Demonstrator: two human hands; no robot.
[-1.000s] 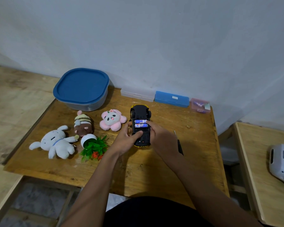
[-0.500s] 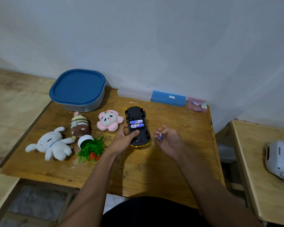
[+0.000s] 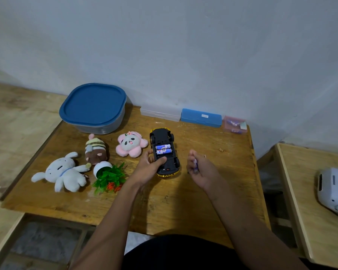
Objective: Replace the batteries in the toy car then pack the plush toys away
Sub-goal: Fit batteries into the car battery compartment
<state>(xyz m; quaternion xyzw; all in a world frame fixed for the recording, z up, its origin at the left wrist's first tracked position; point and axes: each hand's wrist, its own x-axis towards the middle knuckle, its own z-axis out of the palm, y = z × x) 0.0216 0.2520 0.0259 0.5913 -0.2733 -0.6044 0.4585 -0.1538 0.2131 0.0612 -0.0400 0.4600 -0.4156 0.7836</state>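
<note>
- Left hand grips the upturned toy car, thumb across its underside by 2 batteries.
- Right hand, just right of the car, curls around 1 battery.

A worn, scuffed wooden table is seen beneath soft plush toys; the toy car is moulded in matt black plastic with glossy gold trim.
</note>
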